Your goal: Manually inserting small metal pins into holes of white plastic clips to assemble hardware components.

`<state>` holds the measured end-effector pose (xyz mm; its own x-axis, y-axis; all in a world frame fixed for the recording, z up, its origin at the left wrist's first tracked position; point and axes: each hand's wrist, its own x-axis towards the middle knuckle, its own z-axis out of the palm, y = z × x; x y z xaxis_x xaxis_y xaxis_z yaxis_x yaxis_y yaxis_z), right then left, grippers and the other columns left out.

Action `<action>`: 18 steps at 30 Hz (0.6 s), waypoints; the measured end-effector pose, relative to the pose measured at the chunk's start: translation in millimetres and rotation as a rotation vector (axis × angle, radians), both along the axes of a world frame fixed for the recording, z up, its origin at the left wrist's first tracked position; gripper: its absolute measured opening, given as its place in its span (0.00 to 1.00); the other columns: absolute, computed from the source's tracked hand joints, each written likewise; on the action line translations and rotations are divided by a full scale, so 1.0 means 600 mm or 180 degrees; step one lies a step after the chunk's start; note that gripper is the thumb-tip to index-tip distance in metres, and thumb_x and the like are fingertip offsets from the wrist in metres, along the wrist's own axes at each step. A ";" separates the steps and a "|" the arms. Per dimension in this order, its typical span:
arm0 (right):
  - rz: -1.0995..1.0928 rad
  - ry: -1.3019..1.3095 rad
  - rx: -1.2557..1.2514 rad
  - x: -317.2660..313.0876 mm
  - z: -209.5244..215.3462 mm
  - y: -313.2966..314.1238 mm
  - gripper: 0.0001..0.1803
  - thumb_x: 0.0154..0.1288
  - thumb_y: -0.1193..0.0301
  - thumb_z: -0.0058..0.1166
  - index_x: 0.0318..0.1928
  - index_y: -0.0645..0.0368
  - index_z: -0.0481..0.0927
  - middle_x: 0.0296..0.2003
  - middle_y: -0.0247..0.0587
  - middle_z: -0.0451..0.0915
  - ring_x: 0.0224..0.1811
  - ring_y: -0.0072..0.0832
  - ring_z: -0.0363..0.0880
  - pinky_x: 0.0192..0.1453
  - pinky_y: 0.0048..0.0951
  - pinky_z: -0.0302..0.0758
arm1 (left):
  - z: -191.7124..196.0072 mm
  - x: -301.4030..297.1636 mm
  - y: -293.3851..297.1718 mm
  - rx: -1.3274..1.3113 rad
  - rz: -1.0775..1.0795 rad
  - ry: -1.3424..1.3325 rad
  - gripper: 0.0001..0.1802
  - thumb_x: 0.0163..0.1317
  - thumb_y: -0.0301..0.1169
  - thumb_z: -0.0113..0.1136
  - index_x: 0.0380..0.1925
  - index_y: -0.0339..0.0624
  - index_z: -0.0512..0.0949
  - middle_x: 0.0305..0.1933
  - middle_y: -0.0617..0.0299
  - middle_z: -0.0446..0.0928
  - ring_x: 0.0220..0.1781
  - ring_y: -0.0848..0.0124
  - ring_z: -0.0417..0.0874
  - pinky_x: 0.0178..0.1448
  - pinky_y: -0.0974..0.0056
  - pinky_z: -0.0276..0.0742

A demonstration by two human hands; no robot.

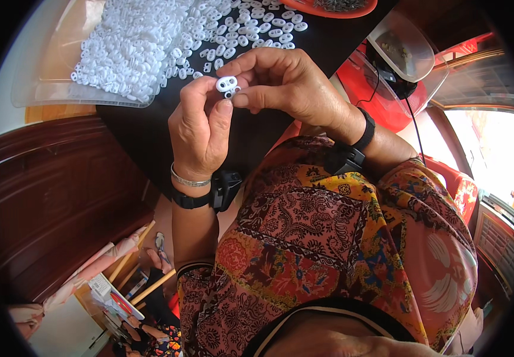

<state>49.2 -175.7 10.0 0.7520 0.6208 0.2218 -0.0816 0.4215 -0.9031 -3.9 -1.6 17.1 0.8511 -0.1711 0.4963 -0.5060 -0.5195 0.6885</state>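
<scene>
A small white oval plastic piece with two holes [227, 83] is held up over the black table top. My left hand [199, 128] is closed on it, pinching between thumb and index finger. My right hand [295, 86] meets it from the other side, its thumb and fingertips closed against the lower part, where small dark ring shapes [229, 94] show. Exactly what the right fingertips grip is partly hidden. Beyond both hands lie many loose white two-hole pieces [233, 41], spread out from a large heap [132, 50].
The heap sits partly in a clear plastic tray [114, 103] at the far left. An orange-red dish [322, 12] of small grey metal parts stands at the far edge. To the right are clear containers [408, 59] and a dark cable [414, 122]. Another person [162, 339] is at lower left.
</scene>
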 end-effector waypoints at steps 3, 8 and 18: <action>0.0025 0.0061 0.0008 -0.002 0.003 -0.003 0.16 0.57 0.79 0.59 0.48 0.63 0.78 0.33 0.30 0.78 0.32 0.14 0.74 0.35 0.15 0.73 | -0.004 0.002 0.003 0.0274 0.0071 -0.0300 0.14 0.63 0.30 0.52 0.45 0.34 0.67 0.33 0.53 0.76 0.30 0.64 0.78 0.35 0.65 0.74; 0.0054 0.0064 -0.0004 -0.005 0.010 -0.009 0.16 0.57 0.78 0.59 0.48 0.63 0.78 0.32 0.30 0.78 0.30 0.13 0.73 0.34 0.15 0.73 | 0.007 -0.002 0.000 0.0809 0.0092 -0.0710 0.16 0.62 0.32 0.52 0.47 0.35 0.67 0.32 0.52 0.74 0.27 0.58 0.76 0.31 0.61 0.72; -0.0034 -0.0131 -0.0103 -0.006 0.005 -0.012 0.16 0.57 0.78 0.60 0.47 0.62 0.78 0.29 0.28 0.76 0.30 0.13 0.73 0.34 0.15 0.73 | 0.005 0.007 -0.005 0.1087 0.0083 -0.1062 0.15 0.62 0.31 0.50 0.47 0.36 0.67 0.30 0.52 0.73 0.27 0.55 0.75 0.30 0.58 0.71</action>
<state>45.4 -182.9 12.9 0.7493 0.6201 0.2325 -0.0399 0.3928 -0.9188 0.3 -4.9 20.1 0.6610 -0.3529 0.6622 -0.6542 -0.7032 0.2783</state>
